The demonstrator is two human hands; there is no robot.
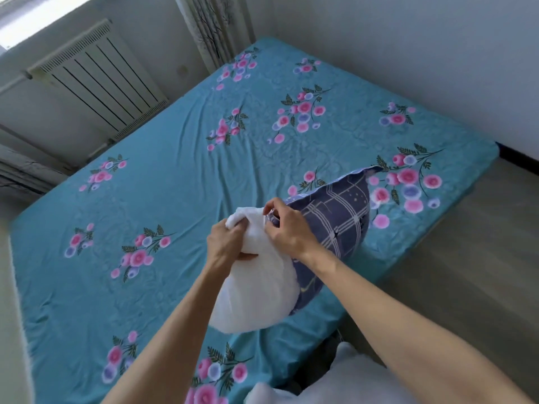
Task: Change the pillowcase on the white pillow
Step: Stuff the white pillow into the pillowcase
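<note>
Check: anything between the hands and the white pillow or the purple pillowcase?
Nothing visible. The left hand already grips the white pillow near its top, and the right hand pinches the plaid pillowcase edge beside it. Only the floral bedsheet lies beneath.

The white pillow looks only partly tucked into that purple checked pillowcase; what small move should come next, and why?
Probably push the white pillow deeper. The left hand bunches its corner while the right hand pinches the purple checked pillowcase at its opening, and most of the pillow is outside.
</note>
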